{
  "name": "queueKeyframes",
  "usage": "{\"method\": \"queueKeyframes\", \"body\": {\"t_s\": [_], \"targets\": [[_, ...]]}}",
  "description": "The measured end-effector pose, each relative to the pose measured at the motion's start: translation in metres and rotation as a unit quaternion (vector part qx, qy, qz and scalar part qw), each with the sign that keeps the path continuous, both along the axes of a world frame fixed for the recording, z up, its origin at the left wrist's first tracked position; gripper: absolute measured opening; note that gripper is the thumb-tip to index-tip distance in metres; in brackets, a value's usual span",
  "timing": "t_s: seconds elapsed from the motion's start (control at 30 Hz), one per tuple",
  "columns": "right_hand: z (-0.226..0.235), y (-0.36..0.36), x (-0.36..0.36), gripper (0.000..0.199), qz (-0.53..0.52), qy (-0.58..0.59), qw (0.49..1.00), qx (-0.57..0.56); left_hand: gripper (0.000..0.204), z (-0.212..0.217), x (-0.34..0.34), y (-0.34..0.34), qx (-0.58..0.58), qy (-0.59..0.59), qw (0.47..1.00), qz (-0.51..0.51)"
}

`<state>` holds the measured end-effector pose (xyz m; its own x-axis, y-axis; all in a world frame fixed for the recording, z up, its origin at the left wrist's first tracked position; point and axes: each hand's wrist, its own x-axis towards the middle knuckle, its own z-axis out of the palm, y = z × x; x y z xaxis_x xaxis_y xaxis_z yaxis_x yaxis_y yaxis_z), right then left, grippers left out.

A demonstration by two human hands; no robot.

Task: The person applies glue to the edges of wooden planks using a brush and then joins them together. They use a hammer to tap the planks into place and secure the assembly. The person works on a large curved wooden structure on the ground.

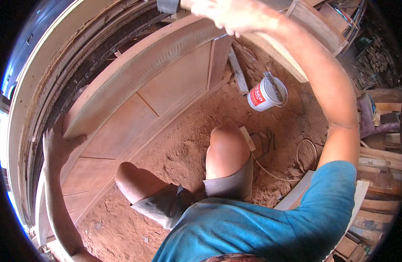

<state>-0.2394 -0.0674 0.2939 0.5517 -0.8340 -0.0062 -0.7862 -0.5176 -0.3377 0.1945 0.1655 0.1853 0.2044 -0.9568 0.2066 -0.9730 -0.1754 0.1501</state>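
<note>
A long wooden door panel (135, 105) stands on its edge on the dirt floor, leaning toward a wall at the left. My left hand (58, 146) grips the panel's upper edge near its left end. My right hand (229, 15) reaches up over the panel's far right end; it is blurred and overexposed, fingers spread, resting on or just above the top edge. A grey block-like thing (168, 5) sits next to that hand at the top of the view. My bare knees (227, 148) are bent just in front of the panel.
A red and white paint can (264, 95) with a stick in it lies on the dirt at the right. Thin cord (305, 150) curls on the ground. Wooden planks (379, 161) and frames are stacked at the right and top right.
</note>
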Motion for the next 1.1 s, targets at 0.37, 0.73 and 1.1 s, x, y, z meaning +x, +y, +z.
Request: {"method": "queueKeyframes", "body": {"t_s": [0.37,0.73,1.1], "targets": [[-0.03,-0.033,-0.041,0.034,0.159,0.095,0.974,-0.132,0.078,0.021,0.037,-0.048,0.129,0.239,0.958,-0.092],[-0.026,-0.03,-0.053,0.053,0.032,0.121,0.991,-0.038,0.05,0.025,-0.055,-0.118,0.027,0.261,0.957,-0.124],[0.007,-0.027,-0.063,0.034,0.035,0.134,0.987,-0.087,0.047,-0.004,-0.03,-0.14,0.045,0.281,0.948,-0.144]]}}
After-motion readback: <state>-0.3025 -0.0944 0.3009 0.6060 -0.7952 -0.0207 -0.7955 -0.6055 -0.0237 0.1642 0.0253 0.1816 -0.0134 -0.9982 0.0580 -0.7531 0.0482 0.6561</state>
